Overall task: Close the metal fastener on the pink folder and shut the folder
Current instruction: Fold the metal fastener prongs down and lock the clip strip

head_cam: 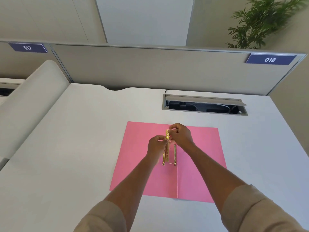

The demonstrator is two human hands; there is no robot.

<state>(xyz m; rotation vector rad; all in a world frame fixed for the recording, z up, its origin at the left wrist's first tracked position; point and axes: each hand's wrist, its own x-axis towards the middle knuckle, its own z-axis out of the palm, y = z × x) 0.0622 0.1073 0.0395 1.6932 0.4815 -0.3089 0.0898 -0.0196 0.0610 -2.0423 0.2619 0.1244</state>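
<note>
Pink folder point(142, 156) is laid open flat on the white desk point(83, 139). Over its centre fold, the gold fastener bar point(167, 144) is pinched midway by the left hand point(157, 146) and at its far end by the right hand point(181, 135).

This is looking like an office with numbered desk places. A white desk point(83, 148) is sitting against a grey partition screen point(150, 69) running along its far edge. Two blue number plates are hanging on that screen: 017 point(27, 47) at the far left and 018 point(270, 59) at the far right. A cable hatch point(204, 104) is standing open in the desk at the far right, showing wiring inside. A potted palm point(260, 22) is rising behind the screen at the far right, before plain pale walls.
</note>
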